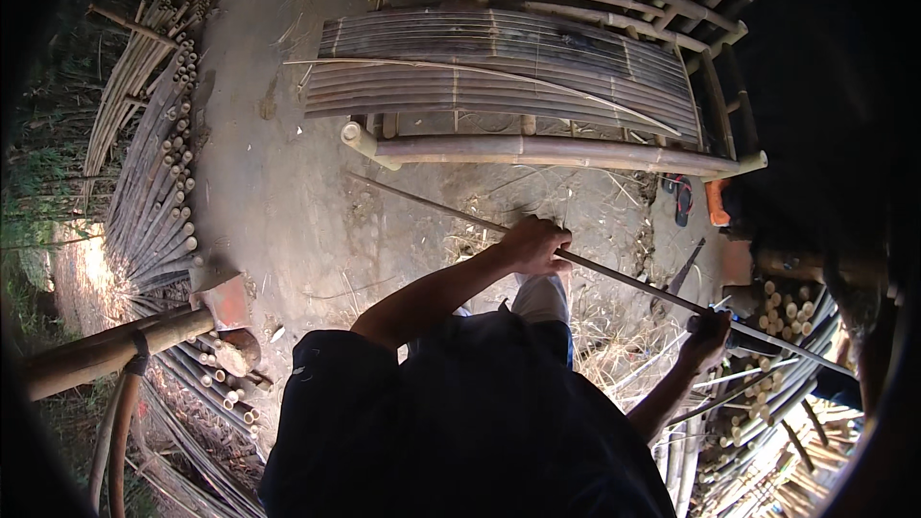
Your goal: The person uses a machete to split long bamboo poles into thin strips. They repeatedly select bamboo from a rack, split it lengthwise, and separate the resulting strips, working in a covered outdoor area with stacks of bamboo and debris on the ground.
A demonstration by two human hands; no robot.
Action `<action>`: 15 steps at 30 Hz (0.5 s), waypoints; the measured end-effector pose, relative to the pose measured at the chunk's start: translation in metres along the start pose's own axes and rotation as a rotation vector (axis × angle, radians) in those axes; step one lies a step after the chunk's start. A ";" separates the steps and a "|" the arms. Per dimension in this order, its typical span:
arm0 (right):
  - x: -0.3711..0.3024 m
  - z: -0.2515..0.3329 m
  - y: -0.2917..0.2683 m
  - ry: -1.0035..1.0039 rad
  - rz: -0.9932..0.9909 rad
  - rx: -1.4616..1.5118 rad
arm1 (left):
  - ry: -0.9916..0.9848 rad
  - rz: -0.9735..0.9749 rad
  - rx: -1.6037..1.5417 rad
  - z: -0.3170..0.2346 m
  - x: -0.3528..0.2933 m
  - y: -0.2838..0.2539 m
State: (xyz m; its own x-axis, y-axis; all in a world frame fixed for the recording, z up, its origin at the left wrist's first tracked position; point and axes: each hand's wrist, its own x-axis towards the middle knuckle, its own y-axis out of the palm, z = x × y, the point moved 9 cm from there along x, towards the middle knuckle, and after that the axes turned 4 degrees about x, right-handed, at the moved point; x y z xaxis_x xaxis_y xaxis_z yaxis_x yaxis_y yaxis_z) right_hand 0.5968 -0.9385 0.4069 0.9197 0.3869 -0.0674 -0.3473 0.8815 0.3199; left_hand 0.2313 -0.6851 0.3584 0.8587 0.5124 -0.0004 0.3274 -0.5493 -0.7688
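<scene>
Long skinny pole [624,277] on the near side of the slatted bamboo surface [384,94]. Left hand [533,244] has its fingers clenched round it; right hand [708,340] is along it, fingers too dark to tell. Sandals [683,201] near the surface's right end.

no lettering, labels, numbers or signs can be read.

left head-worn fisheye | looks down | near thin strip [633,281], farther from bamboo bench [470,149]
</scene>
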 end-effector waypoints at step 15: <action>0.174 -0.147 0.180 0.284 -0.005 -0.282 | -0.541 -0.083 0.162 0.233 0.171 0.045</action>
State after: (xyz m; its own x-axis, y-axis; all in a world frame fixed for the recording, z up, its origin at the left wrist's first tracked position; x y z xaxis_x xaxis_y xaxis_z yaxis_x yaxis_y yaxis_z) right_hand 0.6671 -0.6727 0.3139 0.8480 0.4067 -0.3399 -0.4157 0.9082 0.0495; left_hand 0.3007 -0.4683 0.1746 0.4950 0.8378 -0.2304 0.2837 -0.4064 -0.8685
